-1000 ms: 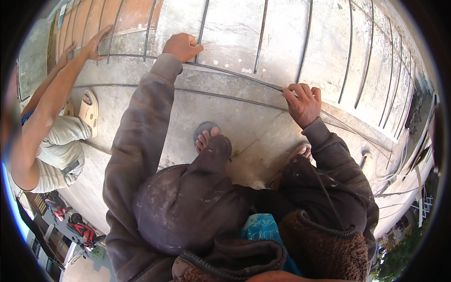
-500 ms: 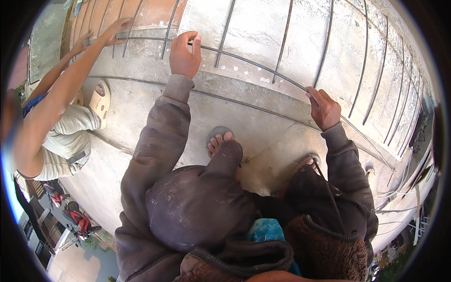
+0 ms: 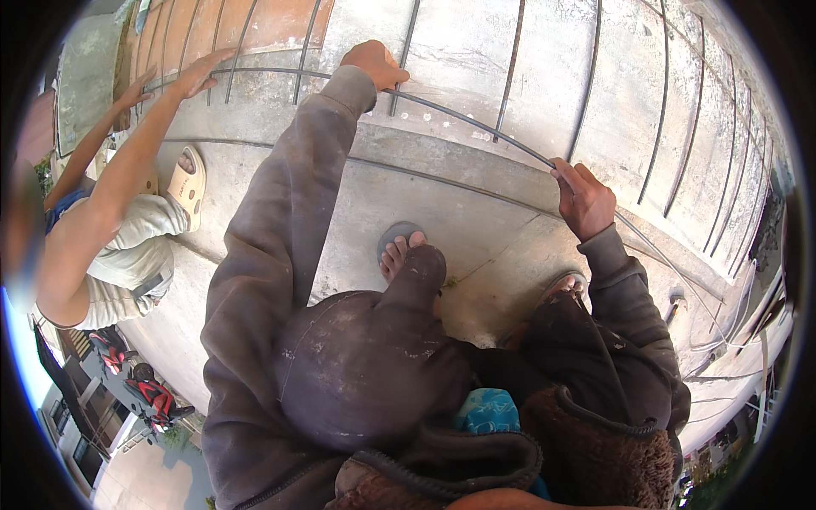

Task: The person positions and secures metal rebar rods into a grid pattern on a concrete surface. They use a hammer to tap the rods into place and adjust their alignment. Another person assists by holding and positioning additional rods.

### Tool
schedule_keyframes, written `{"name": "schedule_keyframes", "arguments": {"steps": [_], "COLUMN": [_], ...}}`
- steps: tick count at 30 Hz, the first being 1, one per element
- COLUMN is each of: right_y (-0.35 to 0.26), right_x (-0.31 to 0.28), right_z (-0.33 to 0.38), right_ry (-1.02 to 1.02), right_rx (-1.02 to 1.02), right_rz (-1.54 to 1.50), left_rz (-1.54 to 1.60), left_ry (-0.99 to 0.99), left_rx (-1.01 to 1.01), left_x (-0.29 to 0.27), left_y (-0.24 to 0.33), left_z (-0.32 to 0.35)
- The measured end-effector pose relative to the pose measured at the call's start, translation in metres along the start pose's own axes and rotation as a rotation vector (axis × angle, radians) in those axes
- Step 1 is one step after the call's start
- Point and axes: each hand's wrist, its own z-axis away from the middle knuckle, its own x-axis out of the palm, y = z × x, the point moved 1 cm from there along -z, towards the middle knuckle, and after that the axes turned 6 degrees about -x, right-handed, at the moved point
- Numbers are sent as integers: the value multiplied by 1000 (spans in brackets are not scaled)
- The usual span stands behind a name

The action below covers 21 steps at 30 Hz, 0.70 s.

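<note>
Both hands are sliding apart along the long steel rod.
Left hand [image 3: 376,65] and right hand [image 3: 582,197] are closing around the rod [image 3: 476,123], lying across upright bars [image 3: 512,59] near the concrete slab [image 3: 476,221] edge.

grey sleeves [image 3: 280,221], teal cloth [image 3: 489,410], beige sandal [image 3: 187,180]

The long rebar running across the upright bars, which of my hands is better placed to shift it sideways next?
Probably the right hand: its fingers curl around the long rebar, while the left hand sits at full reach on it.
</note>
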Motion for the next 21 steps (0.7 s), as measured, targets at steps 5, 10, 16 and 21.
{"name": "schedule_keyframes", "arguments": {"steps": [5,10,16,21], "right_y": [-8,-9,-18,-24], "right_x": [3,3,3,9], "right_z": [7,15,17,30], "right_ry": [0,-5,-5,-46], "right_rx": [29,56,82,135], "right_rz": [-33,-13,-27,-29], "left_rz": [-175,-195,-141,84], "left_ry": [188,163,157,122], "left_rx": [34,45,-10,-68], "left_x": [9,11,16,17], "left_y": [7,23,17,26], "left_z": [11,17,18,23]}}
